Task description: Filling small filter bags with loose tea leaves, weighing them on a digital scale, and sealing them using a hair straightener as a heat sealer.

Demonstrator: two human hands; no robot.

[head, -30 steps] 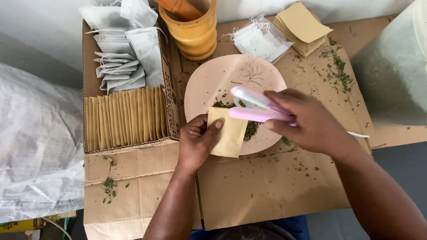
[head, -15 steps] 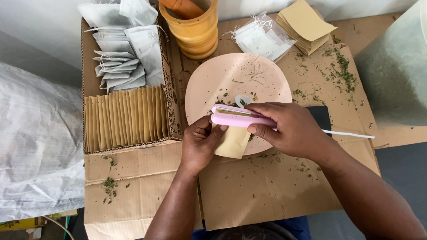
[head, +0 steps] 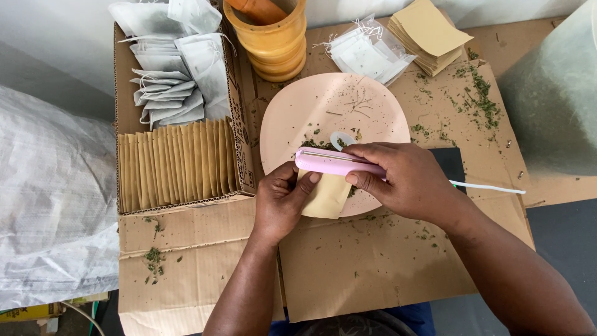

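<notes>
My left hand (head: 280,202) pinches a small tan paper sachet (head: 324,194) at the near rim of a round pink plate (head: 311,109). My right hand (head: 407,180) grips a pink hand-held sealer (head: 336,163) that is clamped shut across the sachet's top edge. A white cord (head: 488,187) runs from the sealer to the right. Loose green dried herb (head: 314,144) lies on the plate just behind the sealer, next to a small white ring-shaped scoop (head: 341,139).
A cardboard box (head: 124,99) at the left holds a row of tan sachets (head: 177,163) and white tea bags (head: 171,74). At the back stand a wooden mortar with pestle (head: 270,37), white filter bags (head: 367,56) and a stack of tan sachets (head: 429,34). Herb crumbs dot the cardboard (head: 373,261).
The sealer came down from open above the plate onto the sachet's top edge and closed on it. My left hand has kept hold of the sachet.
</notes>
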